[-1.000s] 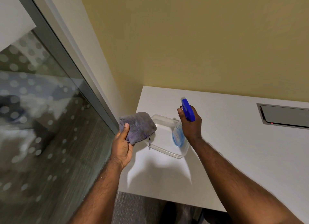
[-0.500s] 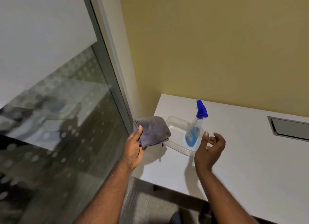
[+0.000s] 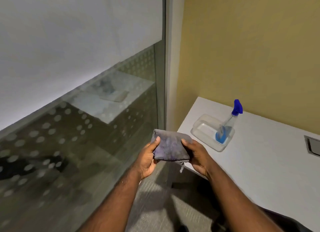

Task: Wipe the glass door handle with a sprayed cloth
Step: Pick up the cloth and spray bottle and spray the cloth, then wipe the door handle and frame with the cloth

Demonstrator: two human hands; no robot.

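A folded grey-purple cloth [image 3: 170, 146] is held in front of me by both hands. My left hand [image 3: 147, 160] grips its left edge with the thumb on top. My right hand [image 3: 197, 155] grips its right edge the same way. A small tag hangs from the cloth's lower edge. The spray bottle [image 3: 226, 126], clear with blue liquid and a blue trigger head, stands upright in a clear plastic tray [image 3: 202, 127] on the white table, to the right of my hands. No door handle is in view.
A glass wall [image 3: 78, 136] with a frosted upper band and dot pattern fills the left side, ending at a grey frame [image 3: 164, 76]. The white table [image 3: 268, 171] stands at the right against a yellow wall, with a metal cable hatch [image 3: 313, 146] at its far right. Grey carpet lies below.
My right hand let go of the spray bottle, left it standing in the tray, and came over to grip the cloth. The view has turned left toward the glass.
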